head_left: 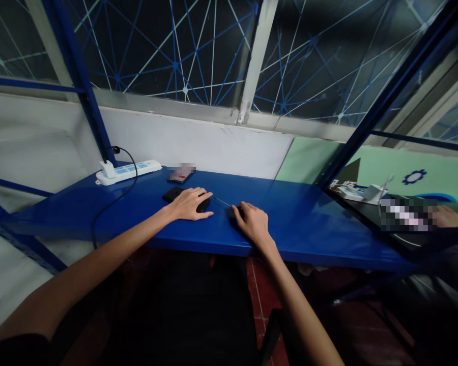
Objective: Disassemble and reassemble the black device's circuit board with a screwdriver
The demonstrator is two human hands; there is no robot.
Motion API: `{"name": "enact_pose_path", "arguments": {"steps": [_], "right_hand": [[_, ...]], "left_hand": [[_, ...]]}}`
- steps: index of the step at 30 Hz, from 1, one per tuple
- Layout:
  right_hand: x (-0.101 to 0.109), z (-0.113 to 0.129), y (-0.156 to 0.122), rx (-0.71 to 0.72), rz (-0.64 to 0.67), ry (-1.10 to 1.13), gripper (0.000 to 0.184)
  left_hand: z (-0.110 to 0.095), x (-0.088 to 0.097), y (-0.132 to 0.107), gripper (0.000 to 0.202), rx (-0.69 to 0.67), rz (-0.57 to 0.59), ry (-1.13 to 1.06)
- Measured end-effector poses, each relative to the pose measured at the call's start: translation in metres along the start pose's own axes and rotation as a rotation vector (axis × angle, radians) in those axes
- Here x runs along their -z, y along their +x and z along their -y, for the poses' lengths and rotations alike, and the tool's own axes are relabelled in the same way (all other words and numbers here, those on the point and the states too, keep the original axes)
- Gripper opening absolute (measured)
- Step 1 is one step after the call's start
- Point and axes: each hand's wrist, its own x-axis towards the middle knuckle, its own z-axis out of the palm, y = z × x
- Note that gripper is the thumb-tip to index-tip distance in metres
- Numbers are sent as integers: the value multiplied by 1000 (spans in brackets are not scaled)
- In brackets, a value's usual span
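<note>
My left hand lies over a small black object on the blue table, fingers over its top and thumb along the near side. Most of that object is hidden, so I cannot tell its kind. A flat black item shows just left of the same hand; whether the two are joined is unclear. My right hand is closed around the dark handle of what looks like a screwdriver. Its thin metal shaft points left, and the tip ends near the black object by my left fingers.
On the blue table, a phone lies behind my left hand. A white power strip with a plugged-in black cable sits at the left. Blue posts stand both sides. At far right, another person's hand is near a blurred device.
</note>
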Motion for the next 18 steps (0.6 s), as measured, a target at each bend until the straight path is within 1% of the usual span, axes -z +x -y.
{"name": "enact_pose_path", "arguments": {"steps": [4,8,13,18], "right_hand": [[0,1,1,3,14,0,38],[-1,0,0,15,5,8,39],[-2,-1,0,43,11,22,40],[-1,-1,0,39,17,36,41]], "left_hand": [[-3,4,1,61,-71,-13,-42],[-3,3,1,60,-114,-7,-28],[-2,1,1,59,-135,11,-28],[-2,0,1,59,-124,22,-36]]}}
